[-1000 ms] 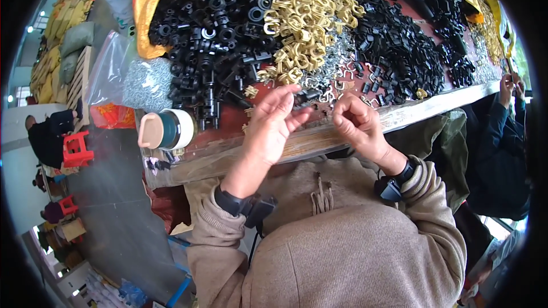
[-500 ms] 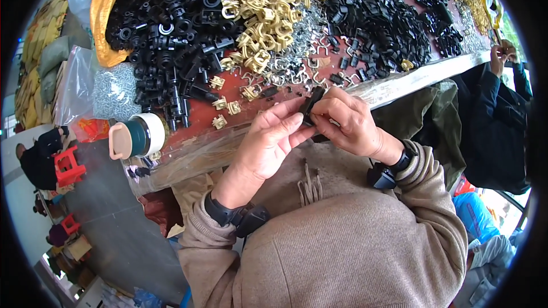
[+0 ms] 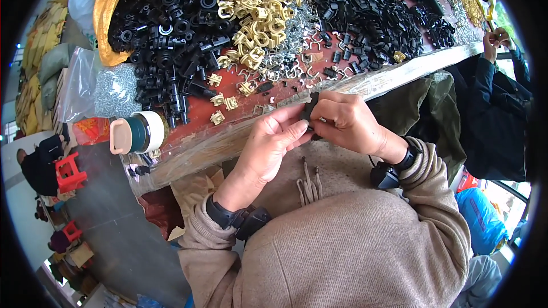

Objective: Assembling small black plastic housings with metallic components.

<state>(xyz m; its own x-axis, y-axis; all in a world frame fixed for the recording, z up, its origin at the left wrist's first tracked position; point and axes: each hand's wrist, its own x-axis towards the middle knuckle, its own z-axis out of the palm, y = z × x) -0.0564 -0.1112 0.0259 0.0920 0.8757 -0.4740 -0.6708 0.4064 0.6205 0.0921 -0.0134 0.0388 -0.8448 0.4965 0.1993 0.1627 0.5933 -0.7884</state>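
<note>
Between my two hands, just over the table's near edge, is a small black plastic part. My left hand is closed on its lower end with thumb and fingers. From the other side my right hand pinches the same part, its fingers curled and hiding much of it. A bit of shiny metal shows at the right fingertips, too small to name. Beyond my hands lie loose silvery metal clips and a few cream plastic pieces on the red table top.
Heaps of black cylindrical parts, cream plastic pieces and small black parts cover the table's far side. A green-and-white mug stands at the left edge beside a bag of metal pieces. Another person's hands are at the far right.
My right hand's fingers have curled further around the black part, hiding more of it. A glint of metal now shows at those fingers. My view has shifted slightly.
</note>
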